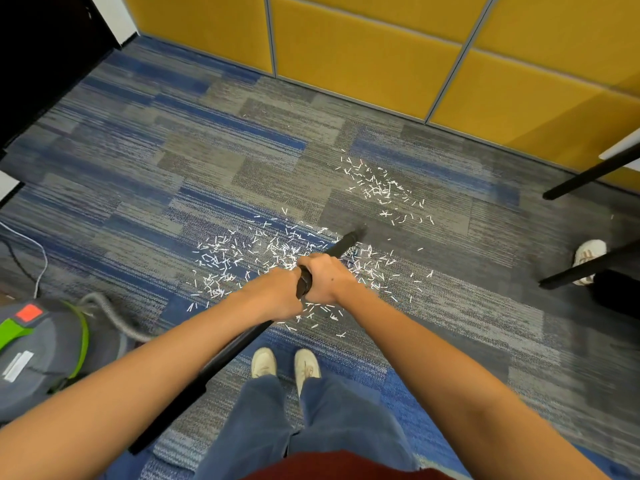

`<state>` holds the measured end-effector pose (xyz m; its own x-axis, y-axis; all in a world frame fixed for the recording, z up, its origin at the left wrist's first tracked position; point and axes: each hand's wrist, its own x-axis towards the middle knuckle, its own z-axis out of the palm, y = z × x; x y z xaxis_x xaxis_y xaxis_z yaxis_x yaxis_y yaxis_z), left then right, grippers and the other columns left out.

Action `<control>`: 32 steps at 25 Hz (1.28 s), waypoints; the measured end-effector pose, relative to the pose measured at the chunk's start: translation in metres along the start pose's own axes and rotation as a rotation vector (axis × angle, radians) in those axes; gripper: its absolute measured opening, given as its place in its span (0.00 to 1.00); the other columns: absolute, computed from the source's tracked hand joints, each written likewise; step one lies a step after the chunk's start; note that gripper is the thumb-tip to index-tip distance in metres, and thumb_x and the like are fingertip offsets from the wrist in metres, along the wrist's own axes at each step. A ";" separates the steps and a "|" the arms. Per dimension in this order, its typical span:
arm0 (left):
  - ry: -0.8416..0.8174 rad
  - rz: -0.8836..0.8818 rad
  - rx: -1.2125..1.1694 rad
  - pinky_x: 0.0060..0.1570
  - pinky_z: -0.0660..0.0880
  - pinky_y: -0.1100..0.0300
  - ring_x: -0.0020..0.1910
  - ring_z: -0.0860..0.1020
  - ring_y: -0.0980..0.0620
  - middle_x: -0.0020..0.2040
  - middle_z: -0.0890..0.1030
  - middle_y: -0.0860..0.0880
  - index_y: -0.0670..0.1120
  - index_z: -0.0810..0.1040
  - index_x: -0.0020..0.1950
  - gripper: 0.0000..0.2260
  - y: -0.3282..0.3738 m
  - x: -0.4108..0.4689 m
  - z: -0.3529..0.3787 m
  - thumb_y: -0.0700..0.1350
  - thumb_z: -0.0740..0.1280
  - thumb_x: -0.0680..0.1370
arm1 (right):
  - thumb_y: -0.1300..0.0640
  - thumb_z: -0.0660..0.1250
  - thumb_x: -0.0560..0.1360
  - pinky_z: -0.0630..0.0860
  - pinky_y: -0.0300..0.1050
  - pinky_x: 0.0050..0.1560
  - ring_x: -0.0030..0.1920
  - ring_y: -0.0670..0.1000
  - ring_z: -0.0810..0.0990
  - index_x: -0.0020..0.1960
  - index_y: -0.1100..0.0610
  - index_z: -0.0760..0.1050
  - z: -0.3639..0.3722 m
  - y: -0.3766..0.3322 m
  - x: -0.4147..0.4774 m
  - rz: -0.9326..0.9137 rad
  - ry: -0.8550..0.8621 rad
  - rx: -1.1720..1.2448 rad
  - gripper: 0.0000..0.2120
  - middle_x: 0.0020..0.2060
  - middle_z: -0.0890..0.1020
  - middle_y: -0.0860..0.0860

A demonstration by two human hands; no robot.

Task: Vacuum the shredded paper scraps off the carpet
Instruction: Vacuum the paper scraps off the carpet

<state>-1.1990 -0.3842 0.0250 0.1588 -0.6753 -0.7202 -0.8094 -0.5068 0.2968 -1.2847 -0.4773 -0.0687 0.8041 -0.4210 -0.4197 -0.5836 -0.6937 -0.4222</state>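
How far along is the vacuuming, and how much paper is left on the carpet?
Early, by the look of it. Done: no clearly cleaned patch shows. In hand: the left hand and right hand grip the wand, its nozzle at the carpet between two scatters. Left: the large scatter by the hands and the smaller scatter nearer the yellow wall.
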 end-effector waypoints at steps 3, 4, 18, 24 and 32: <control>0.000 0.005 -0.011 0.33 0.73 0.61 0.30 0.72 0.55 0.37 0.71 0.51 0.44 0.69 0.63 0.16 -0.005 -0.003 -0.003 0.41 0.63 0.76 | 0.61 0.67 0.68 0.78 0.48 0.45 0.42 0.54 0.75 0.44 0.53 0.67 0.001 -0.006 0.004 -0.001 -0.007 0.017 0.10 0.41 0.72 0.52; -0.001 0.006 -0.008 0.32 0.72 0.62 0.30 0.72 0.55 0.37 0.71 0.51 0.44 0.69 0.63 0.16 -0.004 -0.003 -0.004 0.40 0.63 0.76 | 0.61 0.67 0.68 0.78 0.49 0.45 0.42 0.54 0.75 0.44 0.53 0.68 0.001 -0.007 0.004 0.000 -0.004 0.013 0.10 0.41 0.73 0.52; -0.046 0.101 0.041 0.40 0.73 0.57 0.41 0.75 0.46 0.46 0.74 0.47 0.43 0.70 0.63 0.16 0.043 0.020 0.009 0.41 0.63 0.76 | 0.55 0.67 0.68 0.77 0.50 0.49 0.46 0.56 0.77 0.49 0.57 0.74 -0.001 0.046 -0.028 0.133 0.038 0.000 0.11 0.44 0.77 0.54; -0.024 0.068 0.022 0.37 0.72 0.58 0.35 0.75 0.49 0.40 0.73 0.49 0.44 0.69 0.63 0.16 0.018 0.014 0.002 0.41 0.63 0.76 | 0.59 0.67 0.67 0.79 0.51 0.46 0.43 0.55 0.77 0.47 0.57 0.73 0.001 0.026 -0.012 0.062 0.033 -0.014 0.10 0.42 0.77 0.54; 0.008 -0.047 0.004 0.36 0.76 0.58 0.30 0.74 0.53 0.38 0.73 0.50 0.47 0.68 0.63 0.17 -0.024 -0.001 -0.007 0.42 0.64 0.75 | 0.60 0.67 0.67 0.79 0.51 0.46 0.45 0.56 0.78 0.46 0.55 0.70 -0.001 -0.018 0.016 -0.060 -0.011 -0.037 0.10 0.42 0.75 0.53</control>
<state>-1.1756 -0.3752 0.0235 0.2013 -0.6549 -0.7284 -0.8029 -0.5362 0.2602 -1.2610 -0.4726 -0.0673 0.8364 -0.3714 -0.4032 -0.5292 -0.7389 -0.4171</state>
